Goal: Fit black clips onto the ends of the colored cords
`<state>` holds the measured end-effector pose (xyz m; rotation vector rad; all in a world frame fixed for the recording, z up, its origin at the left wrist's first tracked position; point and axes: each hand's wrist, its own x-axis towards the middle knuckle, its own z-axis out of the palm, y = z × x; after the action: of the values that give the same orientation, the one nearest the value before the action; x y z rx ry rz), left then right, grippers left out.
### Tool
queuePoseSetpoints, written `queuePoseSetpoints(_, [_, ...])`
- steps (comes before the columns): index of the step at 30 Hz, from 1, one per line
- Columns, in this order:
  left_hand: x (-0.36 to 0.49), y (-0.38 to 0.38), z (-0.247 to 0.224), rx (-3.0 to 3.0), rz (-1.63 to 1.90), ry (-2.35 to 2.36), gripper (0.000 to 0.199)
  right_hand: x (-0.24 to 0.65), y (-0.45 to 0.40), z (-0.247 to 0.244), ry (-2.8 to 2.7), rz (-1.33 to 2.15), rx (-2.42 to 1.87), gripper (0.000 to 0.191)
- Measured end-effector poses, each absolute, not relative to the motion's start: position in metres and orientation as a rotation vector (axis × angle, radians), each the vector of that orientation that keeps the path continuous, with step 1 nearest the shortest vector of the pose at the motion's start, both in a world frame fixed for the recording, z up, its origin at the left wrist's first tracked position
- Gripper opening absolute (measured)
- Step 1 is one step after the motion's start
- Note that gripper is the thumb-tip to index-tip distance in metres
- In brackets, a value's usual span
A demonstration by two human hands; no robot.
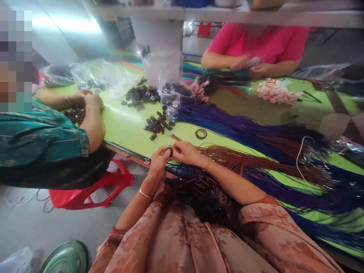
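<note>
My left hand (160, 158) is closed on a small black connector (171, 152) at the table's near edge. Right beside it, my right hand (184, 152) pinches with bent fingers at the same connector; whether it grips the connector or a wire there is too small to tell. Dark blue wires (182, 170) hang below the hands. Across my lap lies a bundle of wires with black connectors (199, 189). Loose black connectors (157, 124) are heaped just beyond my hands. To the right, brown wires (241, 160) stretch over the table.
A tape roll (201, 134) lies behind my right hand. Blue and purple wire bundles (227, 119) cover the right side. Pink connectors (277, 93) are piled farther back. One co-worker in a teal top (42, 138) sits at left by a red stool (93, 187); another in pink (256, 45) works opposite.
</note>
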<state>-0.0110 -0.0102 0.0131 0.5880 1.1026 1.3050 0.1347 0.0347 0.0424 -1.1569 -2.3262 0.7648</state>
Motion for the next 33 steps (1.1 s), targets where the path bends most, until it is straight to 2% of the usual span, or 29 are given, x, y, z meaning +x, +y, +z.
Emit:
queuePoseSetpoints(3, [-0.005,-0.02,0.026,0.739,1.366,1.198,0.024,0.141,0.047,0.045,-2.241,0.928,-1.102,0.016])
queuePoseSetpoints(6, [0.01,-0.039,0.048,1.127,1.438,1.271,0.024,0.142,0.061,0.056,-2.168,1.072,-1.112,0.02])
queuePoseSetpoints(10, [0.041,-0.064,0.066,1.87,1.159,0.915,0.033,0.123,0.06,0.066,-2.514,1.179,-0.974,0.016])
queuePoseSetpoints(13, [0.055,-0.072,0.066,2.339,1.026,0.58,0.043,0.104,0.045,0.06,-2.745,0.996,-1.048,0.015])
queuePoseSetpoints(16, [0.043,-0.064,0.065,2.541,1.138,0.528,0.042,0.093,0.029,0.046,-2.8,0.648,-1.212,0.016])
queuePoseSetpoints(18, [0.019,-0.047,0.063,2.549,1.257,0.72,0.032,0.091,0.022,0.039,-2.822,0.434,-1.241,0.016])
queuePoseSetpoints(20, [-0.013,-0.019,0.057,2.427,1.346,1.182,0.025,0.09,0.019,0.035,-2.84,0.375,-1.2,0.018])
queuePoseSetpoints(22, [-0.046,0.014,0.046,2.192,1.239,1.72,0.024,0.09,0.019,0.035,-2.854,0.462,-1.128,0.021])
queuePoseSetpoints(24, [-0.072,0.045,0.032,2.014,0.998,2.008,0.023,0.09,0.019,0.037,-2.87,0.528,-1.097,0.022])
queuePoseSetpoints(29, [-0.099,0.072,0.013,2.066,0.674,1.953,0.018,0.09,0.018,0.04,-2.87,0.557,-1.127,0.021])
queuePoseSetpoints(33, [-0.102,0.059,0.018,2.118,0.711,1.983,0.034,0.094,0.02,0.04,-2.674,0.679,-1.143,0.015])
